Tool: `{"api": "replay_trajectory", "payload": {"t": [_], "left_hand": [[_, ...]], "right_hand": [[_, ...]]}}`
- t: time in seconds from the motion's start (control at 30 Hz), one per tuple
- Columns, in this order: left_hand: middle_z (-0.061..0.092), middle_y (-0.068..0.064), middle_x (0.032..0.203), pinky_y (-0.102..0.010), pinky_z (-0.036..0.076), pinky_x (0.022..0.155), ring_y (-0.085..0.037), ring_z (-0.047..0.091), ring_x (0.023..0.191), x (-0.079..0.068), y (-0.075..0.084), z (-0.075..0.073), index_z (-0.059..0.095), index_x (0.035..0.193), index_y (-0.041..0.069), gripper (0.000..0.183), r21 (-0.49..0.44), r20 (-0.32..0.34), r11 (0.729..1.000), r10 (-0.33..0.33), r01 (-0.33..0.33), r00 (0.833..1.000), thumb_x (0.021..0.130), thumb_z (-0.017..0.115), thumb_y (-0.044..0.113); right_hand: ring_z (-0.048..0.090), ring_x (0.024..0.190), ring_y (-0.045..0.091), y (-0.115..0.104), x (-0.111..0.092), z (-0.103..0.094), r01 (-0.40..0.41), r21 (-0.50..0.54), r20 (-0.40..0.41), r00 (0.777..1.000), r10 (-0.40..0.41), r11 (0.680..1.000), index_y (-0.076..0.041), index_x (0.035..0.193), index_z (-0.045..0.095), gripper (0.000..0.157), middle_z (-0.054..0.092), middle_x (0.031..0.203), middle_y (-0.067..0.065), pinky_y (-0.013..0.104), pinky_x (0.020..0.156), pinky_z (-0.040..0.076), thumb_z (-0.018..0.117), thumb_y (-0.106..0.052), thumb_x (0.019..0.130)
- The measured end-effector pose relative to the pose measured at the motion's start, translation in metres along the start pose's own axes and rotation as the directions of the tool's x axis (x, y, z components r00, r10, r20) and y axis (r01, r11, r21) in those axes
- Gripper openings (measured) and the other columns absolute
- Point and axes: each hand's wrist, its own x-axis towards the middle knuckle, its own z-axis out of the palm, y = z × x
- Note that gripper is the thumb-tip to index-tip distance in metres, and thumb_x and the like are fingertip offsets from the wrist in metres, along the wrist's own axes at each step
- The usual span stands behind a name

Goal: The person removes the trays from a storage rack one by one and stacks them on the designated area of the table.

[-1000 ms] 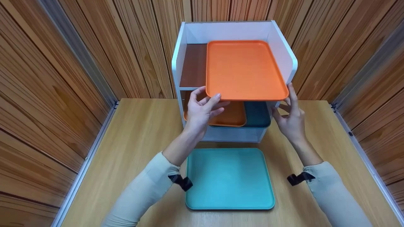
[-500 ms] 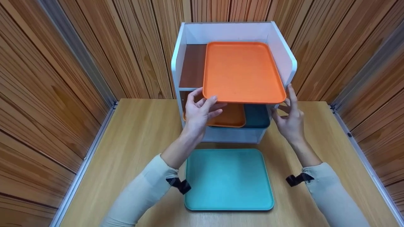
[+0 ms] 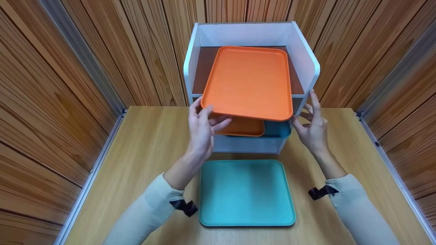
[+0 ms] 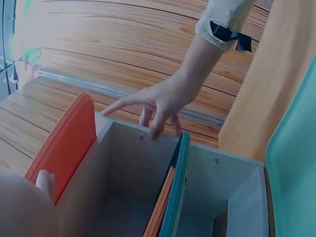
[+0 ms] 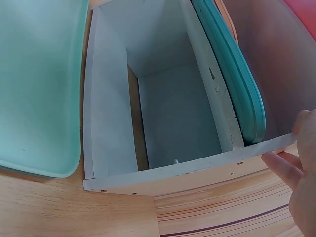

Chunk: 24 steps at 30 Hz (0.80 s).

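My left hand (image 3: 201, 131) pinches an orange tray (image 3: 250, 83) at its front left corner, thumb on top and fingers beneath. This tray lies at a slight angle over the top level of a white shelf unit (image 3: 303, 56), its front edge jutting out. My right hand (image 3: 314, 127) holds the front edge of the unit's right side panel, seen closer in the right wrist view with the fingers (image 5: 284, 168) at the panel. On the middle level, a second orange tray (image 3: 243, 128) rests on a teal tray (image 3: 277, 129); both are partly hidden.
Another teal tray (image 3: 247, 194) lies on the wooden table (image 3: 150, 136) in front of the unit. Below the middle level is an open compartment (image 5: 173, 108). Wood-panelled walls (image 3: 351, 51) enclose the table at the back and both sides.
My left hand has drawn the top orange tray leftward and toward me, turning it slightly and baring brown shelf on its right. The right hand stays at the side panel.
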Motion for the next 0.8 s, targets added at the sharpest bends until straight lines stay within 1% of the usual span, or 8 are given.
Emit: {"api": "replay_trajectory", "payload": {"t": [0.17,0.2,0.33,0.5,0.6,0.67,0.73,0.8], "left_hand": [[0.051,-0.023,0.161,-0.042,0.07,0.094,-0.025,0.083,0.103,-0.001,0.002,0.002,0.029,0.169,0.007,0.049,-0.019,-0.014,1.0,0.014,-0.014,1.0,0.121,0.042,0.014],[0.051,-0.022,0.161,-0.043,0.07,0.095,-0.024,0.083,0.102,-0.001,0.002,0.002,0.029,0.169,0.007,0.05,-0.017,-0.018,1.0,0.02,-0.02,1.0,0.122,0.042,0.015],[0.054,-0.022,0.158,-0.043,0.07,0.095,-0.022,0.083,0.103,-0.001,0.001,0.005,0.029,0.172,0.008,0.059,0.017,-0.033,0.998,0.054,-0.053,0.998,0.118,0.054,0.013],[0.05,-0.02,0.161,-0.049,0.067,0.103,-0.031,0.075,0.124,-0.001,0.003,0.009,0.024,0.175,0.01,0.08,0.05,-0.047,0.995,0.094,-0.092,0.994,0.108,0.068,0.002],[0.049,-0.02,0.163,-0.052,0.065,0.106,-0.038,0.069,0.135,-0.002,0.005,0.01,0.022,0.175,0.01,0.081,0.053,-0.068,0.994,0.099,-0.096,0.993,0.108,0.067,0.0],[0.049,-0.02,0.163,-0.053,0.065,0.105,-0.04,0.068,0.137,-0.003,0.004,0.01,0.022,0.173,0.011,0.078,0.054,-0.085,0.994,0.095,-0.091,0.992,0.109,0.065,0.0],[0.048,-0.02,0.164,-0.053,0.067,0.103,-0.037,0.07,0.135,-0.004,0.004,0.01,0.021,0.172,0.012,0.076,0.048,-0.098,0.995,0.092,-0.087,0.991,0.11,0.063,0.0],[0.049,-0.02,0.163,-0.049,0.069,0.098,-0.031,0.074,0.125,-0.004,0.003,0.009,0.02,0.171,0.013,0.074,0.038,-0.1,0.995,0.097,-0.094,0.99,0.111,0.06,0.0]], "right_hand": [[0.078,0.119,0.053,0.0,0.0,0.0,-0.04,0.024,0.001,0.999,0.04,0.999,-0.007,0.173,0.027,0.085,0.071,0.15,0.031,0.002,0.081,0.056,0.075,-0.001,0.104],[0.079,0.119,0.051,0.0,0.0,0.001,-0.045,0.028,-0.001,0.999,0.045,0.999,-0.007,0.173,0.027,0.084,0.07,0.15,0.031,0.002,0.081,0.055,0.075,-0.001,0.104],[0.083,0.121,0.023,-0.001,0.0,0.002,-0.06,0.034,-0.005,0.998,0.06,0.998,-0.007,0.174,0.028,0.083,0.072,0.149,0.028,0.003,0.081,0.057,0.075,-0.003,0.105],[0.081,0.121,0.003,0.0,0.0,0.003,-0.058,0.044,-0.006,0.998,0.058,0.997,-0.008,0.174,0.028,0.083,0.072,0.149,0.028,0.005,0.082,0.058,0.074,-0.004,0.106],[0.073,0.119,-0.015,0.001,0.0,0.003,-0.045,0.055,-0.01,0.999,0.045,0.997,-0.008,0.173,0.028,0.083,0.071,0.149,0.029,0.006,0.081,0.059,0.074,-0.003,0.105],[0.066,0.117,-0.025,0.001,0.0,0.003,-0.032,0.066,-0.011,0.999,0.033,0.997,-0.007,0.173,0.028,0.083,0.071,0.149,0.03,0.006,0.081,0.059,0.074,-0.001,0.104],[0.063,0.116,-0.028,0.002,0.0,0.002,-0.016,0.072,-0.011,1.0,0.017,0.997,-0.006,0.172,0.028,0.083,0.071,0.149,0.032,0.005,0.08,0.058,0.074,0.001,0.104],[0.063,0.116,-0.028,0.002,0.0,0.002,-0.004,0.069,-0.011,1.0,0.005,0.998,-0.005,0.172,0.028,0.083,0.07,0.149,0.032,0.004,0.079,0.058,0.074,0.002,0.103]]}}
